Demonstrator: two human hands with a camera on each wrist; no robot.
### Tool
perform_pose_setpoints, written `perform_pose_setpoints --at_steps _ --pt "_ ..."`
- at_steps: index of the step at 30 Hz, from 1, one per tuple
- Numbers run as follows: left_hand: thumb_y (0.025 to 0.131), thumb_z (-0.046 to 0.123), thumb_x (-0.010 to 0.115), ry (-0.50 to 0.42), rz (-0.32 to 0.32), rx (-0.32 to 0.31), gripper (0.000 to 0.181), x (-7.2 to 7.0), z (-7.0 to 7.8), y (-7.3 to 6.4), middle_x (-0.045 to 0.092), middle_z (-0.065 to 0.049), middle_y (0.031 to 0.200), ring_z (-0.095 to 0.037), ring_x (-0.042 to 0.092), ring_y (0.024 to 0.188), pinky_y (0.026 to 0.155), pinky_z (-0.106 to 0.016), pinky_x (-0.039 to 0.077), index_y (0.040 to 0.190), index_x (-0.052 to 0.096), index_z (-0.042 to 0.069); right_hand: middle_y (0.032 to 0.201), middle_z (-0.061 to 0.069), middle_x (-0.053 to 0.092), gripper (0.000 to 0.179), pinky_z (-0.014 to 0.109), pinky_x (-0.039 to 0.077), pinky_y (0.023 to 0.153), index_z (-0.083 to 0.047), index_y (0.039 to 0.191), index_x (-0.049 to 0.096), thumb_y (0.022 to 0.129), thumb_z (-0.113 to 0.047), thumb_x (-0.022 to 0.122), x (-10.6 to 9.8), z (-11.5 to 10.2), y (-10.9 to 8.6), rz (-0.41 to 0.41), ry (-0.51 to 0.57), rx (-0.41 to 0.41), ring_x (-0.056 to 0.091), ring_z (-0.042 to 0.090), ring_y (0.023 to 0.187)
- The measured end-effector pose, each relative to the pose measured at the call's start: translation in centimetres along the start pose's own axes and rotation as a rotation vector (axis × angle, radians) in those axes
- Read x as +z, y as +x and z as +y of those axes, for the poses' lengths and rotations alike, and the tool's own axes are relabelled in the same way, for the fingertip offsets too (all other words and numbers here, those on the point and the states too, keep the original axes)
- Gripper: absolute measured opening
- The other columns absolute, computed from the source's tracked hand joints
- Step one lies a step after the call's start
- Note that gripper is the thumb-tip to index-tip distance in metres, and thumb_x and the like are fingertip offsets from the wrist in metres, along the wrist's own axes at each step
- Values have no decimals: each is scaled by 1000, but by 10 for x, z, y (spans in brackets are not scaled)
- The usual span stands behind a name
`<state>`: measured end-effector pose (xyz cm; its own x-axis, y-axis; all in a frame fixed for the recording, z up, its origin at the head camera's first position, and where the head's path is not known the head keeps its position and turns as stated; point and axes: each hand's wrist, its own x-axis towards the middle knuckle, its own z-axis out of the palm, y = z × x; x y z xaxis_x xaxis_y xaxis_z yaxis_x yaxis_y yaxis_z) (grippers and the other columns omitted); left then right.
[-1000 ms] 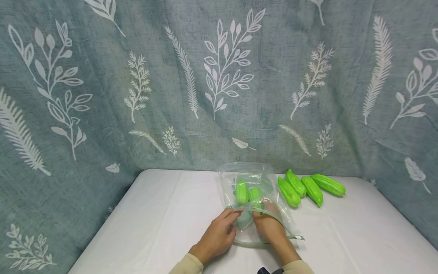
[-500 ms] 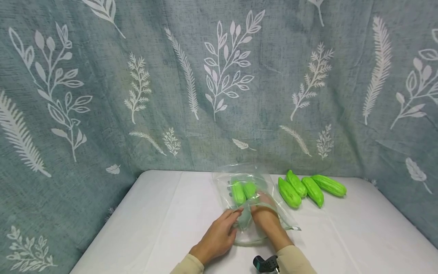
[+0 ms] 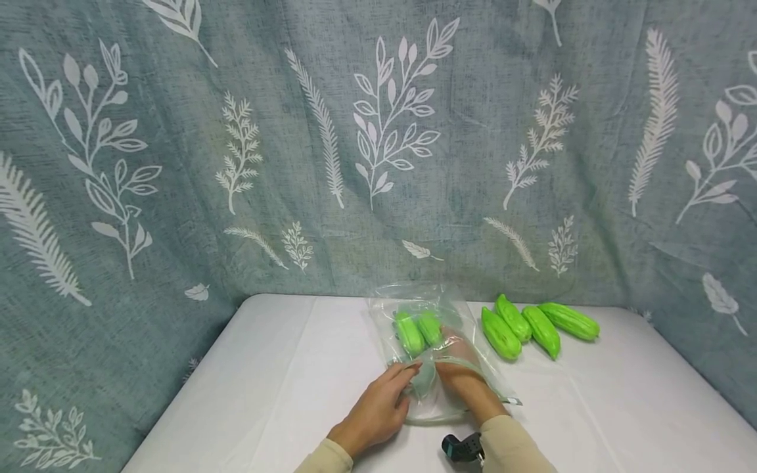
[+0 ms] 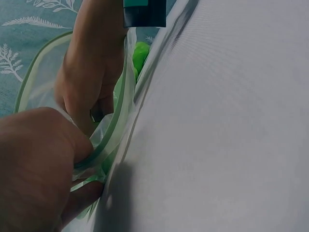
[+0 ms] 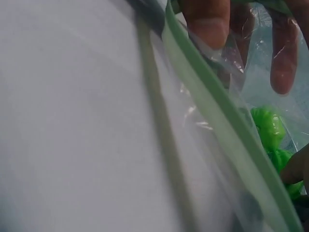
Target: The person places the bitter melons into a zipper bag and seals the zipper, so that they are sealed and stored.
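Two green ridged gourds (image 3: 409,334), like bitter melons, lie side by side in a clear zip bag (image 3: 427,410). My left hand (image 3: 378,407) pinches the bag's rim (image 4: 116,121) between thumb and fingers at the near side. Through the mouth, my right hand (image 3: 464,378) reaches inside, beside the right-hand gourd (image 3: 430,327). In the right wrist view, one of its fingers (image 5: 297,166) touches a green gourd (image 5: 268,126). Most of the right fingers are hidden, so their hold on it cannot be told.
Several more green gourds (image 3: 539,332) lie together right of the bag, at the back of the white table (image 3: 284,381). A leaf-patterned curtain (image 3: 331,164) hangs behind and to the sides. A dark wrist camera (image 3: 462,448) sits at my right wrist.
My right hand has gone deeper into the bag. Both gourds inside have shifted left, the right-hand one also farther in and tilted. The left hand has stayed at the rim.
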<state>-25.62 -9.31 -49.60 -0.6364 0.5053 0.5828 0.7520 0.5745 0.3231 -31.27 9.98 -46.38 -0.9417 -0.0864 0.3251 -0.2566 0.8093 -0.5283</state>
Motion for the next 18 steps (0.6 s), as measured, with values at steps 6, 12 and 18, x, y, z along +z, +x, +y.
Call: perform_pose_setpoints --at_steps 6,12,18 --pt "84 -2 67 2 -5 7 50 2 -2 0 53 1 142 -14 54 127 105 -24 43 133 58 5 133 27 58 59 50 42 107 9 138 51 84 -9 66 5 4 7 39 -35 -19 53 43 124" --pt "83 -3 68 18 -6 13 53 2 -1 0 55 0 139 -13 57 123 102 -24 47 134 58 6 135 28 56 56 50 40 109 11 138 50 87 -9 63 9 6 7 49 -52 -66 52 44 126" --pt "82 1 70 3 -28 -33 55 0 0 0 56 2 135 -11 60 116 98 -21 49 135 58 8 136 26 56 54 47 41 109 10 139 50 91 -12 60 7 4 6 38 -125 -57 52 43 127"
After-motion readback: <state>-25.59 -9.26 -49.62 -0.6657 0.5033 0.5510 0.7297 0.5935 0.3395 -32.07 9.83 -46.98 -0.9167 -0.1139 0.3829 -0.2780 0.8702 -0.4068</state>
